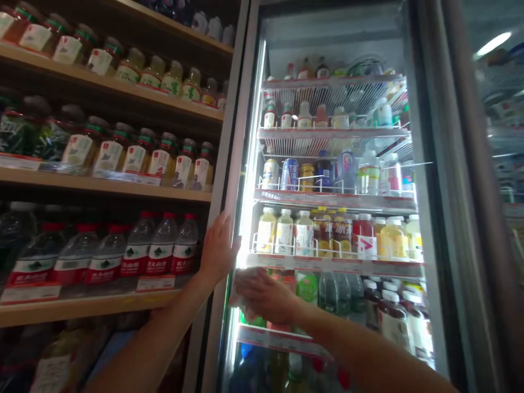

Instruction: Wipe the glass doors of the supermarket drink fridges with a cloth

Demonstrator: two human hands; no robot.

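The left hand (219, 248) is open and empty, its fingers spread upward and its palm toward the tall grey metal door frame (244, 128), on whose left upright it appears to rest. The right hand (262, 292) is lower and to the right, its fingers extended toward the bottom left of the large clear glass pane (335, 27); blur and a likely reflection hide the fingertips, so I cannot tell whether it holds anything or presses on the surface.

The pane stands upright inside the frame, in front of the lit cooler shelves. I judge it stiff, smooth, rather slippery and breakable, and the whole door heavy but probably easy to swing on its hinges. The metal upright looks the safer place to take hold; the glass suits a flat, light palm.

Just beside the hands runs a bright white vertical strip light (248, 218). Beyond the right hand are a green-and-white package (307, 286) and, farther right, dark bottles with white caps (395, 319). Above it stand pale yellow bottles with white caps (267, 229). Left of the left hand, clear plastic water bottles with red caps and labels (159, 245) line a light wooden shelf (123, 303).
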